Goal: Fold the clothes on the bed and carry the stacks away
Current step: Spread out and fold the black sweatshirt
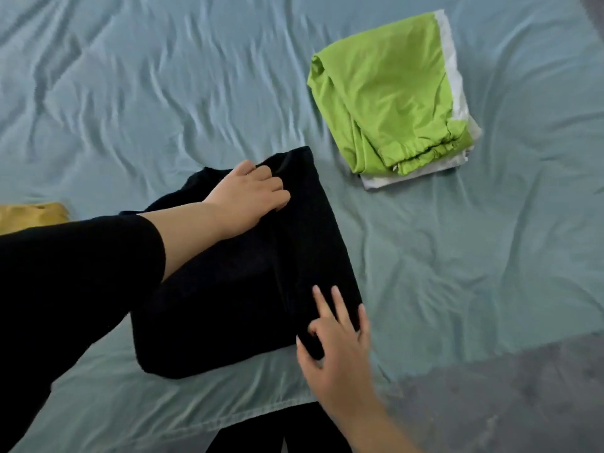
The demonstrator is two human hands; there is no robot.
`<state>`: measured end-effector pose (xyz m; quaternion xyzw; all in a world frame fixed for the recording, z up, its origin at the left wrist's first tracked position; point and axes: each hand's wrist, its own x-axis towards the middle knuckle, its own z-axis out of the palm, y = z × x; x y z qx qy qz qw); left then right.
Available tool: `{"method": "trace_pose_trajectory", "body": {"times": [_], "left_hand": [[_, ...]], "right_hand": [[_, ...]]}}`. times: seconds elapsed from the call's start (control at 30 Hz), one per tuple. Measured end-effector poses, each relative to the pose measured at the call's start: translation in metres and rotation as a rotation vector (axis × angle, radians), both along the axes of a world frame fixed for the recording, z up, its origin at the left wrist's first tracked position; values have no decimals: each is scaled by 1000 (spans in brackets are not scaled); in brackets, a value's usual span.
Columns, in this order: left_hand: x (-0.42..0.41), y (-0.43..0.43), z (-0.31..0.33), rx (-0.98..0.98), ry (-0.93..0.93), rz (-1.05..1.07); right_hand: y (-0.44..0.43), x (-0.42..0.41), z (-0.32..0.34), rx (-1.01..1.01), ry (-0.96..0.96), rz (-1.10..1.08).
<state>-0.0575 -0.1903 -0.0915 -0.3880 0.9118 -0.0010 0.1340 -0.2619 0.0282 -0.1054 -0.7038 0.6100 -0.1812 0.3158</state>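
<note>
As left grip (pixel 251 194) pinches — garment (pixel 228 305) folded.

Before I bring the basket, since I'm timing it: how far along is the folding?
Done: the green garment lies folded on a white piece. In hand: the black garment, left hand gripping its far edge, right hand pinching its near corner. Left: likely the yellow cloth at the left, then carrying stacks away.

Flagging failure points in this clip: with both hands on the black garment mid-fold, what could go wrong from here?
1. The left hand and right hand hold the black garment only along its right side, so the lumpy far part may fold in crooked.
2. The green garment lies skewed on the white garment. Carried like that, the stack might slide apart.
</note>
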Motion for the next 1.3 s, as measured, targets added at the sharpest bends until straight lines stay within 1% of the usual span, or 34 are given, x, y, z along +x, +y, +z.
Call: {"method": "trace_pose_trajectory", "body": {"times": [0.07,0.13,0.37,0.53,0.63,0.73,0.77,0.8,0.83,0.87,0.93,0.97,1.0,1.03,1.07,1.1,1.13,1.17,1.2,1.27,1.3], "left_hand": [[27,9,-2,-3,-23,46],[52,17,-1,-4,-46,106],[137,46,17,14,-97,267],[185,70,15,35,-187,342],[204,84,3,42,-219,402],[206,96,-17,126,-215,490],[202,98,-22,147,-229,514],[198,99,-26,167,-213,572],[195,100,-27,162,-130,684],[191,101,-27,116,11,832],[169,107,-28,-68,328,1079],[152,111,-31,-155,467,1147],[133,115,-37,-188,559,1163],[118,120,-45,-163,578,1139],[107,127,-57,-77,514,1103],[105,133,-71,20,399,1088],[111,139,-85,100,301,1106],[123,143,-97,140,249,1149],[134,146,-107,149,228,1181],[143,145,-115,144,224,1192],[139,143,-114,131,206,1217]], "right_hand": [[-3,26,-2,-5,38,97],[-4,52,-4,22,28,176],[-1,127,0,216,-36,364],[6,174,-5,267,-46,482],[4,193,-14,322,-9,553],[-8,198,-25,447,107,674],[-13,197,-27,492,121,726],[-19,194,-26,533,91,739],[-25,192,-23,541,33,701],[-31,187,-21,469,-18,619],[-49,177,-21,126,6,404],[-64,172,-24,-27,55,318],[-81,169,-29,-119,111,288],[-101,166,-36,-146,188,326],[-122,165,-46,-139,293,413],[-144,163,-58,-110,416,516],[-165,162,-71,-64,523,582],[-185,159,-83,-20,595,594],[-205,157,-92,36,630,548],[-236,161,-100,178,622,393],[-242,165,-99,203,629,343]]}}
